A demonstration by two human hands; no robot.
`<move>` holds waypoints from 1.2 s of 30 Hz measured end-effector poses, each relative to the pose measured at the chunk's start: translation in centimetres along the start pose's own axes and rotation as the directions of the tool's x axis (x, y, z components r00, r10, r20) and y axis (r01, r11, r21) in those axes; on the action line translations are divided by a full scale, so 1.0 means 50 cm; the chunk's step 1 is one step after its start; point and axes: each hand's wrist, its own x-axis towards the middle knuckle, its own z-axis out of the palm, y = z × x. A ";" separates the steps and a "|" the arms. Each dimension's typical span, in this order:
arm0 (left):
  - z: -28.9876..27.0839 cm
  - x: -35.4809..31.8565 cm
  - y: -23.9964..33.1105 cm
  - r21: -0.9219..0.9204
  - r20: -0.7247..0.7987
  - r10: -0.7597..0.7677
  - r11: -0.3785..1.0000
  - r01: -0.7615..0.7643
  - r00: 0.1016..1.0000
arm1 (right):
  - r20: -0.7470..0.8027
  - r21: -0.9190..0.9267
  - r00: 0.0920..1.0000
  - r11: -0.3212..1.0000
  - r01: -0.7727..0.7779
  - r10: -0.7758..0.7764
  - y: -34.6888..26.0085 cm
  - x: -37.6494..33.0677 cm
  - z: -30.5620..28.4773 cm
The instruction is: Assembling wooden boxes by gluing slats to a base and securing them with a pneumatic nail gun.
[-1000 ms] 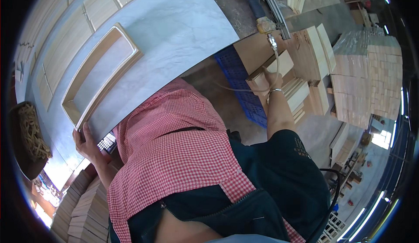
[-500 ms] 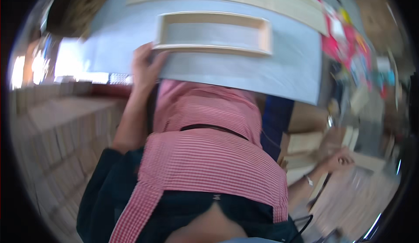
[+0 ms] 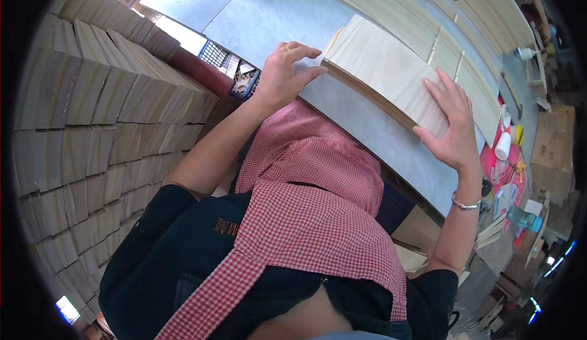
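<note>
A shallow wooden frame (image 3: 369, 95) sits on the grey worktable, with a pale thin wooden panel (image 3: 385, 65) lying over its top. At its left end my left hand (image 3: 282, 74) is open, thumb and forefinger apart, the tips at or just beside the corner; I cannot tell whether they touch. My right hand (image 3: 451, 119) lies spread over the panel's right end, its fingers on the top face and thumb by the near edge. The inside of the frame is hidden under the panel.
Long pale boards (image 3: 391, 10) lie across the far side of the grey worktable (image 3: 244, 19). Tall stacks of wooden pieces (image 3: 92, 95) stand at left. A black plastic basket (image 3: 214, 54) is beside the table's left edge. A white bottle (image 3: 502, 146) and a cardboard box (image 3: 552, 147) are at right.
My right hand has come up from the wood pieces at lower right to the frame. A panel now covers the frame, which was uncovered before. The view has turned.
</note>
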 end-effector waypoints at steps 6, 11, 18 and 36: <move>-0.003 0.010 0.018 -0.044 -0.040 -0.017 0.999 0.016 0.999 | 0.084 -0.055 0.996 0.998 0.028 -0.023 0.022 0.044 0.013; -0.003 0.021 0.033 0.066 0.001 0.023 0.998 -0.023 1.000 | 0.135 -0.020 0.991 1.000 -0.013 0.015 0.042 0.045 0.027; -0.009 0.028 0.023 0.300 0.016 0.186 0.936 -0.182 0.983 | 0.126 -0.019 0.992 1.000 0.021 -0.019 0.051 0.040 0.046; -0.023 0.034 0.061 0.525 0.082 0.334 0.787 -0.326 0.939 | 0.106 -0.118 0.994 0.992 0.053 -0.040 0.048 0.054 0.078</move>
